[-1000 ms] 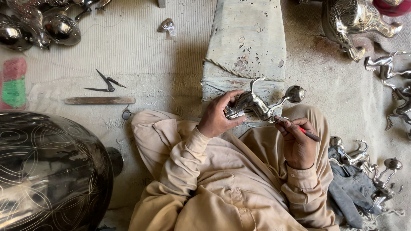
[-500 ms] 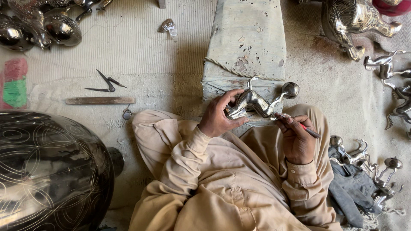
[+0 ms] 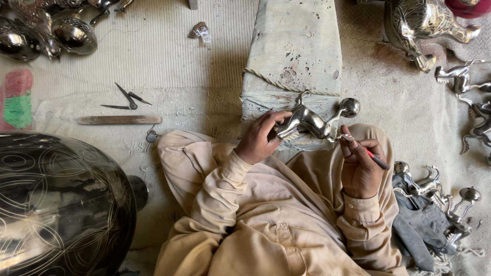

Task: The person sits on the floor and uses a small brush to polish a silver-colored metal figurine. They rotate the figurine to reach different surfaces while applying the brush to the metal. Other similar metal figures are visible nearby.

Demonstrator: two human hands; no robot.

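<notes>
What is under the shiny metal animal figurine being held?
Beneath the metal animal figurine, held by the left hand, lies a cloth-wrapped block bound with cord. Its near edge is hidden behind the figurine and hands.

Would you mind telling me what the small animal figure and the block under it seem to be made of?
The animal figure, held in the left hand, looks like polished metal: silvery, with mirror-like highlights. The block appears wrapped in coarse, stained cloth tied with cord; its core is hidden. The right hand holds a slim red-handled tool, material unclear.
</notes>
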